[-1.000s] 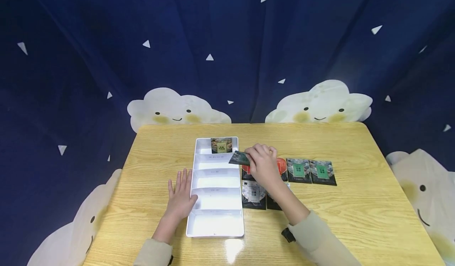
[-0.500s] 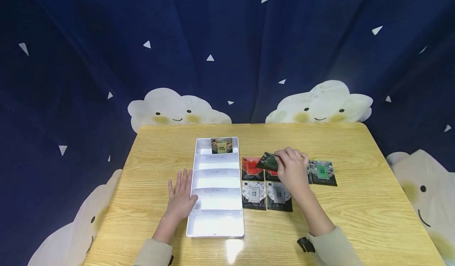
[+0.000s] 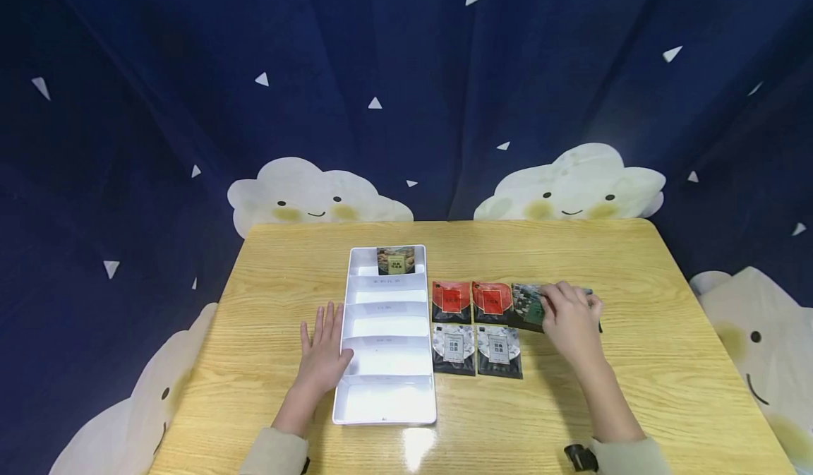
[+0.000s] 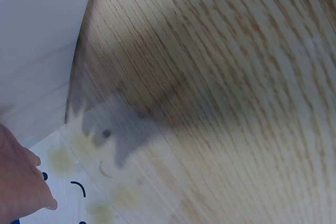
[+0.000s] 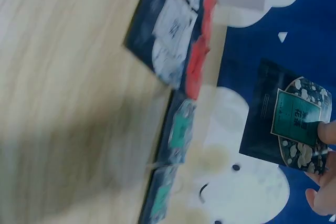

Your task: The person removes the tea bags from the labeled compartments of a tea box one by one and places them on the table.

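Observation:
My right hand (image 3: 574,323) pinches a dark sachet with a teal label (image 5: 296,119) by one edge, above the two sachets with bright green labels (image 5: 181,129), which it partly hides in the head view. My left hand (image 3: 322,358) lies with straight fingers along the left side of a white compartment tray (image 3: 384,419), its thumb over the rim. A sachet with a gold label (image 3: 396,261) leans in the tray's farthest compartment. Right of the tray lie two red sachets (image 3: 452,302) and, nearer me, two white-and-black sachets (image 3: 454,348).
The wooden table (image 3: 279,263) ends at a dark blue curtain (image 3: 406,73) with clouds and triangles. Small printed labels mark the tray's dividers. A dark band (image 3: 581,457) shows at the right sleeve's cuff.
My right hand has carried the teal-label sachet rightward from beside the tray, past the red sachets, to over the green ones. My left hand and the tray have stayed put.

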`<state>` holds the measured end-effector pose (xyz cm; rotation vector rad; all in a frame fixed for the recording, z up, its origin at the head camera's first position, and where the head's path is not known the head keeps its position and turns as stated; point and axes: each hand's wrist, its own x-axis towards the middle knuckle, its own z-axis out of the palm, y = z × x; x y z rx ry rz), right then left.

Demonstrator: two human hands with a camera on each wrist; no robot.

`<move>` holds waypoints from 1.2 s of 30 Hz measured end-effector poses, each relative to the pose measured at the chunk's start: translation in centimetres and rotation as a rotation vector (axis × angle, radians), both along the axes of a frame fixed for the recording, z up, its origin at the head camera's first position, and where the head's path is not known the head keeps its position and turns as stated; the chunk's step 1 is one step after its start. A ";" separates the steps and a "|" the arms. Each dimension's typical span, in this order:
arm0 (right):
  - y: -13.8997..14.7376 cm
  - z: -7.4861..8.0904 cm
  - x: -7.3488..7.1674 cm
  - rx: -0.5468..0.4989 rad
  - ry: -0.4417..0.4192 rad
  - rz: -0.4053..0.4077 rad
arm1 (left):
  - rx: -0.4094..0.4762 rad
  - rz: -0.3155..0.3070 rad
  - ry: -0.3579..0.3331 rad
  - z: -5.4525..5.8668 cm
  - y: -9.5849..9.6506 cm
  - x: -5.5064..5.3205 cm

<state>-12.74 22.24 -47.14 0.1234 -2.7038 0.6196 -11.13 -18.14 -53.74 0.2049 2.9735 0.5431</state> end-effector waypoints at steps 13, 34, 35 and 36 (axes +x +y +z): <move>3.0 -3.1 1.1 0.057 -0.262 0.010 | 0.007 -0.004 0.021 -0.4 -0.1 0.0; 3.9 -10.9 1.6 0.105 -0.130 -0.012 | 0.017 -0.005 0.002 -0.1 0.0 0.0; 3.9 -11.2 1.6 0.104 -0.124 -0.015 | 0.018 -0.005 0.005 0.0 0.0 0.0; 3.8 -11.4 1.7 0.107 -0.122 -0.021 | 0.021 -0.003 0.004 0.0 0.0 0.0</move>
